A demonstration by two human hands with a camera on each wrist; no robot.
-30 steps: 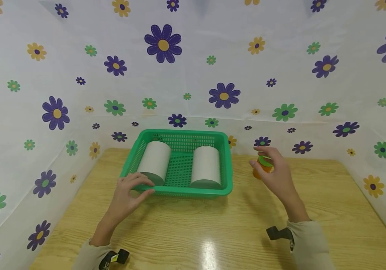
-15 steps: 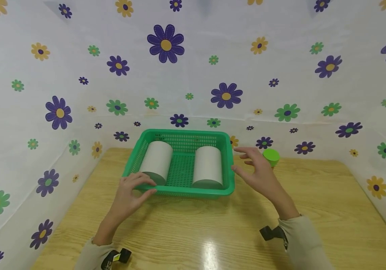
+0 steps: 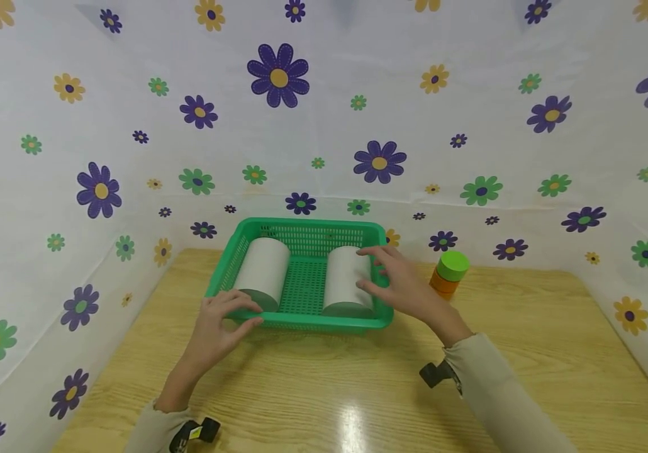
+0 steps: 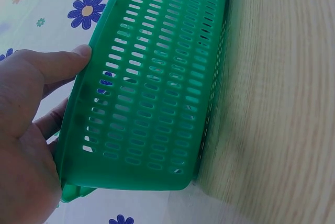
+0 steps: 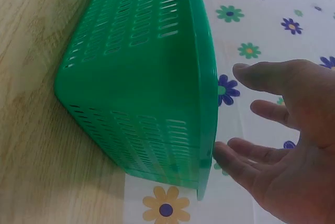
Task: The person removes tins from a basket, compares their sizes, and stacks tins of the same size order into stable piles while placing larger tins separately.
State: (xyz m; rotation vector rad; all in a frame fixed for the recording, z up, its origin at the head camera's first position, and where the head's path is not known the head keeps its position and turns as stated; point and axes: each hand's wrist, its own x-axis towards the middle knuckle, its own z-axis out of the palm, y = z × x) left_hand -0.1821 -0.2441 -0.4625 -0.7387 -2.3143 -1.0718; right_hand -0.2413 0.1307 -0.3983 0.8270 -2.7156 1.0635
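Observation:
A green plastic basket (image 3: 318,323) with slotted walls stands on the table. Two white cylinders lie inside it, a left one (image 3: 263,270) and a right one (image 3: 348,277). At the front left corner my left hand (image 3: 216,324) holds the basket's rim; in the left wrist view its thumb (image 4: 73,60) is at the rim and the other fingers are partly hidden behind it. My right hand (image 3: 406,286) is above the basket's right side, fingers spread apart and holding nothing. Its fingertips overlap the right cylinder in the head view. In the right wrist view, the hand (image 5: 293,145) is close beside the rim.
An orange container with a bright green lid (image 3: 452,265) stands on the wooden table (image 3: 301,390), right of the basket. Flower-printed white cloth (image 3: 324,113) rises behind the table and at both sides.
My right hand has moved left from the orange container to over the basket's right side, uncovering the container. My left hand stays at the basket's corner.

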